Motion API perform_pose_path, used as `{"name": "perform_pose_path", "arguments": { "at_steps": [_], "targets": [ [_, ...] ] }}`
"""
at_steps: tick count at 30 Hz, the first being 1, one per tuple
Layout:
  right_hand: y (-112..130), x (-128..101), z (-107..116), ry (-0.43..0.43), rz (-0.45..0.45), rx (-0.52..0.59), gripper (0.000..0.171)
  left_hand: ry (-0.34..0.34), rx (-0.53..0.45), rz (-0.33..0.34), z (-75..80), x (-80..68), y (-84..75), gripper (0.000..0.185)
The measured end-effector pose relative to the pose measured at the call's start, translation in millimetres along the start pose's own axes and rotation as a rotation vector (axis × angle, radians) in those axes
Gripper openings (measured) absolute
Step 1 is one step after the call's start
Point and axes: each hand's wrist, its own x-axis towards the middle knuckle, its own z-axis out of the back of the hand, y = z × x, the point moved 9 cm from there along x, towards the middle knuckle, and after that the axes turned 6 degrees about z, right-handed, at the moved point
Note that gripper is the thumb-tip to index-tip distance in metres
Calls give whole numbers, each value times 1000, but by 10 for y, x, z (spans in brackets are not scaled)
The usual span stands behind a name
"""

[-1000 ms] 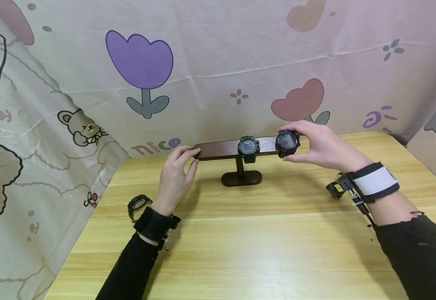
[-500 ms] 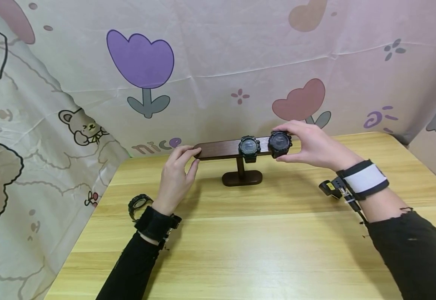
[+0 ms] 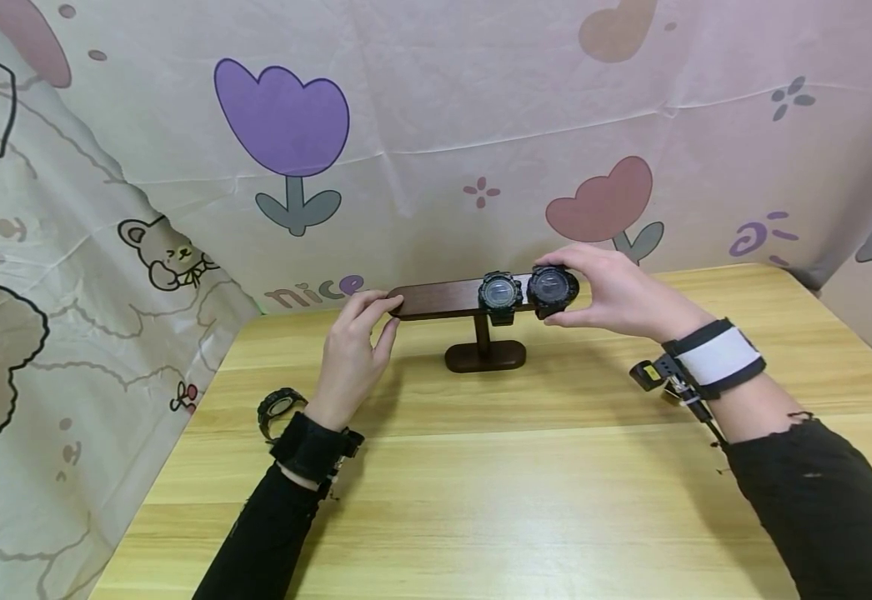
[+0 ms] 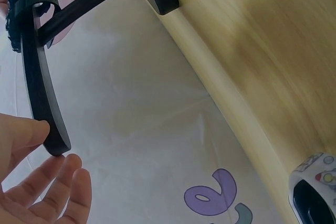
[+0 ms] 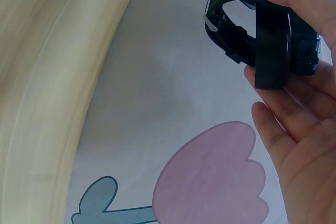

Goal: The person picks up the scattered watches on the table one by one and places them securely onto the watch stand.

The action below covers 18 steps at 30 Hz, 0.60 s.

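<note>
Head view: left hand (image 3: 352, 354) pinching the left end of the dark wooden T-shaped watch stand (image 3: 436, 299); right hand (image 3: 616, 290) curled round a black round-faced digital watch (image 3: 553, 288) on the bar, touching a second black watch (image 3: 499, 293) just beside. Third black watch (image 3: 278, 410) lying by the left wrist. Backdrop cloth (image 3: 436, 125) lettered "nice", "HAPPY".

Left wrist view: fingertips (image 4: 44, 129) touching the bar end.

Right wrist view: fingers (image 5: 283, 135) loosely wrapped about the strap.

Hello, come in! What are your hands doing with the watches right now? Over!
Left hand steadies stand bar. Right hand grips watch on bar, beside second watch. Third watch on table.
</note>
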Motion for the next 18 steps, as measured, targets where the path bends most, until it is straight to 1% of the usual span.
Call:
{"name": "perform_pose_path", "arguments": {
  "at_steps": [18],
  "targets": [
    [50, 43, -29, -9, 42, 0, 71, -5, -5, -7, 7, 3, -12, 29]
  ]
}}
